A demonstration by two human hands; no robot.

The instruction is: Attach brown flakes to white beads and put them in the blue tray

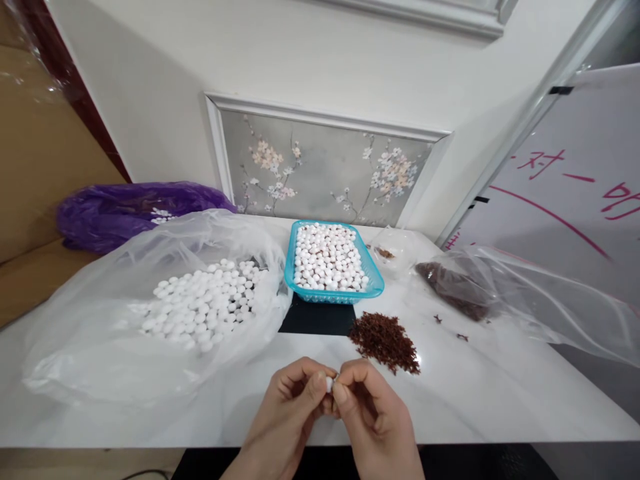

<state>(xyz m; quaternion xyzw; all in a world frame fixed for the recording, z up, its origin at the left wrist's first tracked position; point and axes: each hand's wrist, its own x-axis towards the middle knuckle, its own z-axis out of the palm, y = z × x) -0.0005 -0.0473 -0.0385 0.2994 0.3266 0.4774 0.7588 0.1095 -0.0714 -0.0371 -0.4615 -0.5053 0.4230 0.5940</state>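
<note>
My left hand (pixel 293 400) and my right hand (pixel 373 407) meet near the table's front edge, fingers pinched together on one small white bead (pixel 329 383). Just beyond my right hand lies a loose pile of dark red bits (pixel 385 340). A blue basket (pixel 373 288) full of white beads stands further back at the middle, on a black pad (pixel 317 319). To the left, an open clear plastic bag (pixel 90 333) holds several white beads (pixel 200 303).
A second clear bag (pixel 525 293) with dark red bits lies at the right. A purple bag (pixel 125 210) sits at the back left. A framed flower picture (pixel 320 170) leans on the wall; a whiteboard (pixel 575 193) stands at the right.
</note>
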